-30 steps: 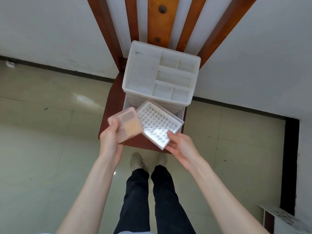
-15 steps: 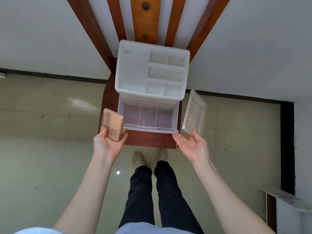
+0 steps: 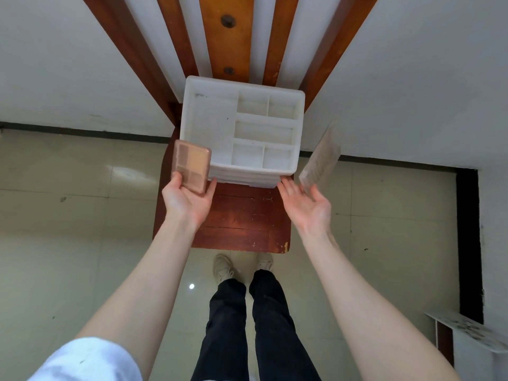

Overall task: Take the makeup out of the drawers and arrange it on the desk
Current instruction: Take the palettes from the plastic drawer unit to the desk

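Both hands are raised in front of the white organizer [image 3: 242, 130], one at each side of it, seen from the head camera. Left hand [image 3: 187, 199] grips a pink-brown eyeshadow palette [image 3: 191, 165] from below, thumb on its left edge and fingers curled behind its lower right corner; the palette is tilted up so its four shade pans face the camera, and it sits just beside the organizer's front left corner. Right hand [image 3: 305, 204] is palm up with fingers fairly straight, and a clear plastic case [image 3: 320, 158] (blurred, so its contents cannot be read) stands on edge against the fingertips, off the organizer's right side; whether the thumb pinches it cannot be told.

White organizer rests toward the back of a red-brown wooden chair seat [image 3: 242, 218], its top tray divided into open compartments, with the drawer fronts stacked beneath its front edge and apparently pushed in. Chair back slats [image 3: 228, 37] rise behind it against the white wall. Below the seat's front edge are the person's dark trousers [image 3: 258, 325] and light shoes [image 3: 224, 268] on a pale tiled floor [image 3: 68, 215].
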`<state>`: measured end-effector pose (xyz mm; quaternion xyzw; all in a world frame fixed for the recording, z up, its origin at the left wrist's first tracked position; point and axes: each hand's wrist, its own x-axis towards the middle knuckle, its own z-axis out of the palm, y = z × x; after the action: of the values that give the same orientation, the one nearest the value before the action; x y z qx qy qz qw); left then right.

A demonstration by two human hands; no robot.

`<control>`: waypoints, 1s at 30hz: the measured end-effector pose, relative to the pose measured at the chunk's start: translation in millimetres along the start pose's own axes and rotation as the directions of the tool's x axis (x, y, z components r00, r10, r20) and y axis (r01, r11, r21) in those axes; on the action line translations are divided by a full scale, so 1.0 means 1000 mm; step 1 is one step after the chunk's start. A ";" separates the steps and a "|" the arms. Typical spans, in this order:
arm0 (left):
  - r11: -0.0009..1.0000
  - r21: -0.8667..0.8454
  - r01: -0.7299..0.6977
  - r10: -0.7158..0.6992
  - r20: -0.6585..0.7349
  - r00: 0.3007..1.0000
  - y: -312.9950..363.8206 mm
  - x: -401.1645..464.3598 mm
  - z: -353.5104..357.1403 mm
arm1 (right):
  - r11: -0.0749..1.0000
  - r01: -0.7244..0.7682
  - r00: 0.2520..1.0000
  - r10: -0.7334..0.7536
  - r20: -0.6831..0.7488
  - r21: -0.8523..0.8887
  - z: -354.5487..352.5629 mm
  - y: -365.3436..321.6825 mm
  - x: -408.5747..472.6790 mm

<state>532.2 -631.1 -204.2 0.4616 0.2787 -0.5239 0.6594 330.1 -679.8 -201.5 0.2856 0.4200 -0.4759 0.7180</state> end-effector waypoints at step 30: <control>0.010 0.911 -0.413 -0.673 0.311 0.671 -0.164 -0.263 -0.039 | 0.697 0.715 0.698 -0.706 -0.123 0.053 -0.277 -0.039 -0.348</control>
<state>303.8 -485.5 -48.4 0.4974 -0.4055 -0.7571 0.1222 134.2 -316.2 -31.6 0.1574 0.5073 -0.7219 0.4436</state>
